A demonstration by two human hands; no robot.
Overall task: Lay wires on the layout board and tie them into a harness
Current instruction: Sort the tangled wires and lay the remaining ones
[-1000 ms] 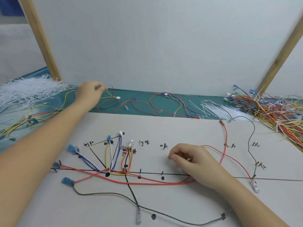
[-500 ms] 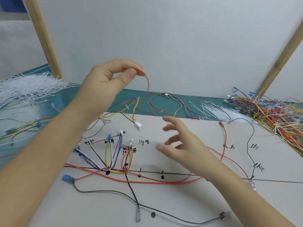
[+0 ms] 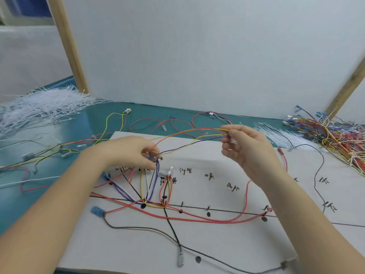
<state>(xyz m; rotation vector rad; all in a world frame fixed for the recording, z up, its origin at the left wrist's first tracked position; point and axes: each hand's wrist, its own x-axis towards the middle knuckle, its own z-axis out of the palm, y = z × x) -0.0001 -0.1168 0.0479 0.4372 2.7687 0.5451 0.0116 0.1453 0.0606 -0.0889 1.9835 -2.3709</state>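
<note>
While the left hand is pinching one end of a red, yellow and blue wire bundle above the layout board, the right hand's fingers are gripping its other end

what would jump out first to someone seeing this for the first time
Most likely the two hands in the middle, stretching a small bundle of red, yellow and blue wires between them: left hand low over the board, right hand raised. Beneath them lies the white layout board with black lines and laid wires. A big tangle of coloured wires fills the far right.
</note>
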